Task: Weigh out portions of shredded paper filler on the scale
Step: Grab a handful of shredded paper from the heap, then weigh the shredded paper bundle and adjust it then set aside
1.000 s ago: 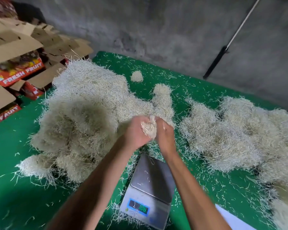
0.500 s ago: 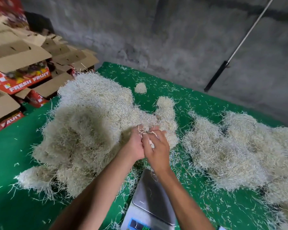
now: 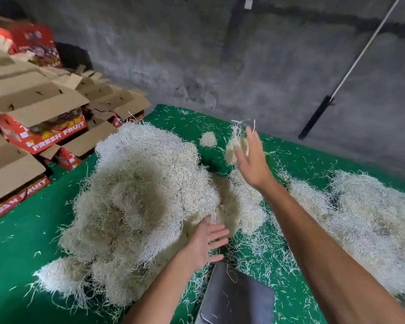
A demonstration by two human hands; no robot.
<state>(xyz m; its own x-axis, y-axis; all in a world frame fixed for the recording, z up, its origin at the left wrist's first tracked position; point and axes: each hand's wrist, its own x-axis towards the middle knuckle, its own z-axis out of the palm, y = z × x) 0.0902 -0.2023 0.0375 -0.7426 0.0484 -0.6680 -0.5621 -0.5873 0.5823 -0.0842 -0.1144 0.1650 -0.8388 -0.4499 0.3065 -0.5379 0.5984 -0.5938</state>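
A big heap of pale shredded paper filler (image 3: 136, 195) covers the left half of the green table (image 3: 21, 249). The grey scale (image 3: 239, 298) lies at the bottom centre, its platform bare except for a few strands. My left hand (image 3: 206, 242) hovers with fingers spread just beyond the scale, at the heap's near edge, holding nothing. My right hand (image 3: 250, 160) is raised over the table's far side with fingers straight, and a small wad of filler (image 3: 235, 146) is in the air at its fingertips. A small ball of filler (image 3: 208, 139) lies on the table behind it.
A second heap of filler (image 3: 360, 211) spreads over the table's right side. Stacked cardboard "FRESH FRUIT" boxes (image 3: 40, 127) stand to the left. A white pole with a black handle (image 3: 332, 94) leans on the concrete wall. Loose strands litter the green cloth.
My hands, which together held a small wad over the scale, have parted. The right hand swung up and forward and the wad left its fingers. The left hand dropped, open.
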